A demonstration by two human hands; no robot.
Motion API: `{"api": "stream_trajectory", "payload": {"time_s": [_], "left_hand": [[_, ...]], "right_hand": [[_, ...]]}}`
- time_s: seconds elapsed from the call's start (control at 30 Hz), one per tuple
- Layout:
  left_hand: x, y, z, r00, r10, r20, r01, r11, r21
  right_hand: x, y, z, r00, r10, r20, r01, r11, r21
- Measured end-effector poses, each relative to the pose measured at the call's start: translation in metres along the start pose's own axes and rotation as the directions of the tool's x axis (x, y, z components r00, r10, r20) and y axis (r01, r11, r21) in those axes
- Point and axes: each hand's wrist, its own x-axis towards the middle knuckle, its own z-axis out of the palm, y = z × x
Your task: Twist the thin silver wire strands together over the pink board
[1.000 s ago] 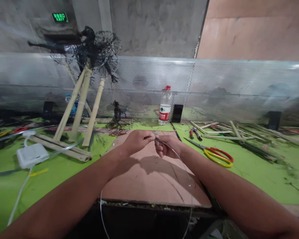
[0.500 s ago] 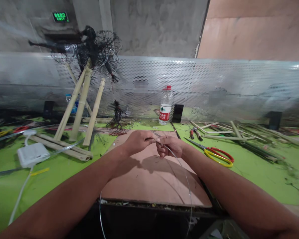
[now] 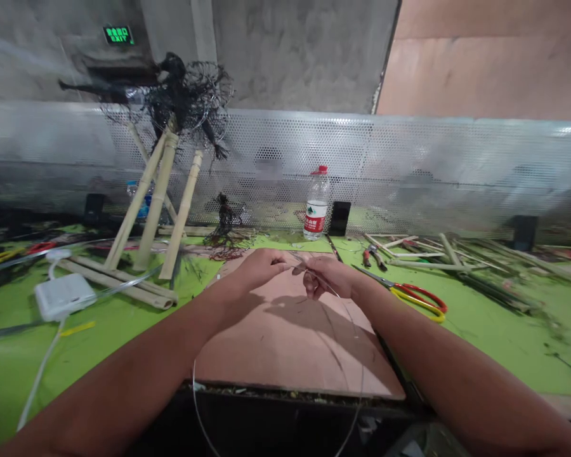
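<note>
My left hand (image 3: 259, 268) and my right hand (image 3: 327, 277) meet over a brown board (image 3: 285, 343) on the green bench. Both pinch the ends of a thin steel wire (image 3: 360, 355), fingertips almost touching. From my right hand the wire curves down past the board's near edge and loops back up toward my left forearm. Both hands are closed on it.
Red and yellow scissors (image 3: 415, 298) and small pliers (image 3: 372, 256) lie right of the board. A water bottle (image 3: 316, 203) stands behind, by a perforated metal screen (image 3: 409, 158). Bamboo poles (image 3: 157, 197) with a black wire tangle lean at left, near a white power strip (image 3: 64, 296). Bamboo strips (image 3: 457, 257) litter the right.
My hands have shifted slightly away from me and the right hand has turned a little; the wire loop hangs lower and wider at the bottom. Both keep their pinch.
</note>
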Motion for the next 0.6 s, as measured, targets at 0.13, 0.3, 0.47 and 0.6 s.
{"api": "stream_trajectory", "payload": {"time_s": [0.13, 0.3, 0.47, 0.6], "left_hand": [[0.002, -0.011, -0.002, 0.993, -0.110, 0.048, 0.116, 0.982, -0.152], [0.001, -0.024, -0.020, 0.936, -0.224, 0.271, 0.317, 0.869, -0.380], [0.000, -0.030, -0.023, 0.907, -0.284, 0.312, 0.405, 0.793, -0.454], [0.000, -0.029, -0.015, 0.922, -0.196, 0.335, 0.322, 0.868, -0.378]], "right_hand": [[0.001, -0.001, 0.003, 0.989, -0.068, -0.130, 0.031, 0.963, -0.268], [0.005, 0.002, -0.002, 0.951, -0.217, -0.222, 0.047, 0.807, -0.588], [0.011, 0.006, -0.011, 0.912, -0.339, -0.231, 0.103, 0.735, -0.671], [0.012, 0.006, -0.009, 0.902, -0.370, -0.223, 0.097, 0.676, -0.730]]}}
